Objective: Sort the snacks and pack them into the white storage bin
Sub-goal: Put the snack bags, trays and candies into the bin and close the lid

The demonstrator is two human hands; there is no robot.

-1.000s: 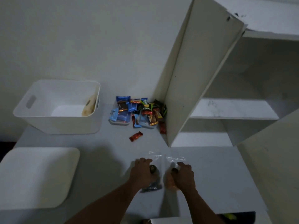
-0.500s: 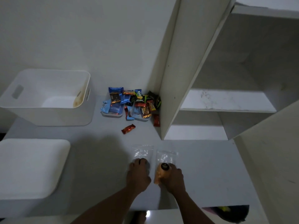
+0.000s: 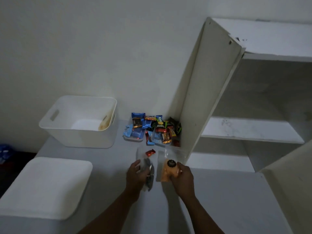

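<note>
Packing not begun: the white plastic storage bin (image 3: pixel 79 122) stands empty at the table's (image 3: pixel 219 200) far left. Left hand (image 3: pixel 137 174) grips a clear dark-filled bag (image 3: pixel 148 173); right hand (image 3: pixel 183 177) grips a clear orange-filled bag (image 3: pixel 166 173). Pile of mixed wrapped snacks (image 3: pixel 153 129) remains unsorted.

A clear plastic bag of dark snacks (image 3: pixel 148 174) is gripped by the left hand (image 3: pixel 136 174); a clear bag of orange snacks (image 3: pixel 167 171) is clutched by the right hand (image 3: pixel 183 177). A red-wrapped candy (image 3: pixel 150 152) lies just beyond the left hand, an open white plastic storage bin (image 3: pixel 81 137) farther left.
</note>
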